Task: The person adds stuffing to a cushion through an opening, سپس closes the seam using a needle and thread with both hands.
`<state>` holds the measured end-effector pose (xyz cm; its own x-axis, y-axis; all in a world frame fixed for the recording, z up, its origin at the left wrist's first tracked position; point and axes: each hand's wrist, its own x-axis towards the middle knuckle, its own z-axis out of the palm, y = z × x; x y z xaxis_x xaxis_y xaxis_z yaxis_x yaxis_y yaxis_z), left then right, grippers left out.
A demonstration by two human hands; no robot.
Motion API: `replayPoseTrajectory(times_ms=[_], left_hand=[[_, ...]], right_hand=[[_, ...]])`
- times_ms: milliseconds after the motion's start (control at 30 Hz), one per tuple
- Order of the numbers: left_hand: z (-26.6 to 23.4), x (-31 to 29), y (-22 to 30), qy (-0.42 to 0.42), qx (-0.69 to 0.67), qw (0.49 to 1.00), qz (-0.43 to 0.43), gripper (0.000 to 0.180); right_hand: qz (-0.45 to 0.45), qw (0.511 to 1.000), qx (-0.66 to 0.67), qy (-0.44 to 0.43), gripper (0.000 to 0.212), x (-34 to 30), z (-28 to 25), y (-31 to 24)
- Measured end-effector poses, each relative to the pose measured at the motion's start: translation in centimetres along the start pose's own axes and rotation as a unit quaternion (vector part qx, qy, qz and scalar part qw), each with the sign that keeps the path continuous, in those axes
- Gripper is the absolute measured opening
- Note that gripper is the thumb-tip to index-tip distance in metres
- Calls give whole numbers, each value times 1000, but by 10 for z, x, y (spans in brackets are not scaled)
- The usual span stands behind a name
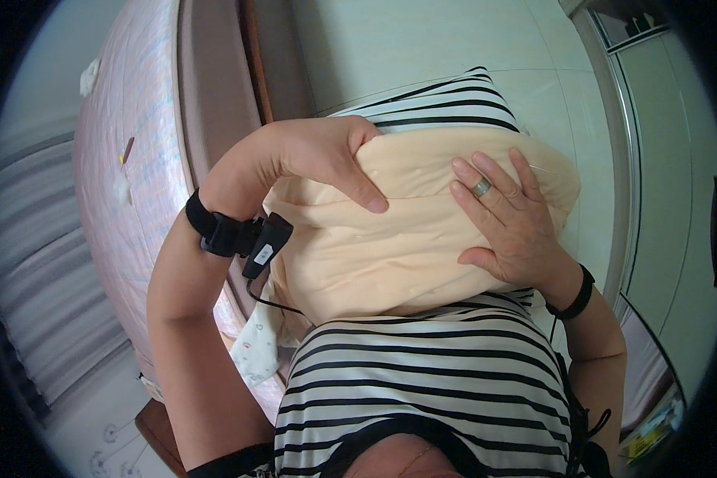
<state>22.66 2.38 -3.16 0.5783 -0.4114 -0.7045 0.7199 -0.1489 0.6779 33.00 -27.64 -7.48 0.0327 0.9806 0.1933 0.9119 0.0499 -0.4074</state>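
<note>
A pale cream cloth [358, 259], folded in soft layers, lies across my lap over striped black-and-white clothing. My left hand [319, 155] curls around its far left edge, thumb pressed on top and the other fingers hidden beneath. On the right part of the same cloth rests my right hand [506, 215], laid flat with its fingers stretched out and a ring on one of them. Beside the cloth's near left corner hangs a white fabric piece [256, 350] with small prints; whether the two are joined I cannot tell.
To my left stands a bed with a pale checked cover [131, 72], a small brown-handled item [127, 150] on it. Light floor tiles [430, 36] stretch ahead. Along the right runs a sliding-door cabinet [669, 159]. A thin cable [271, 303] trails from my left wrist device.
</note>
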Motion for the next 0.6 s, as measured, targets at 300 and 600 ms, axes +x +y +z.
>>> replayPoseTrajectory(times_ms=[300, 600], left_hand=[[13, 8, 14, -28, 16, 999, -6, 60], [18, 14, -9, 11, -216, 976, 3, 61]], right_hand=[[-8, 999, 29, 18, 79, -1, -2, 3], [-66, 997, 29, 9, 76, -4, -13, -14]])
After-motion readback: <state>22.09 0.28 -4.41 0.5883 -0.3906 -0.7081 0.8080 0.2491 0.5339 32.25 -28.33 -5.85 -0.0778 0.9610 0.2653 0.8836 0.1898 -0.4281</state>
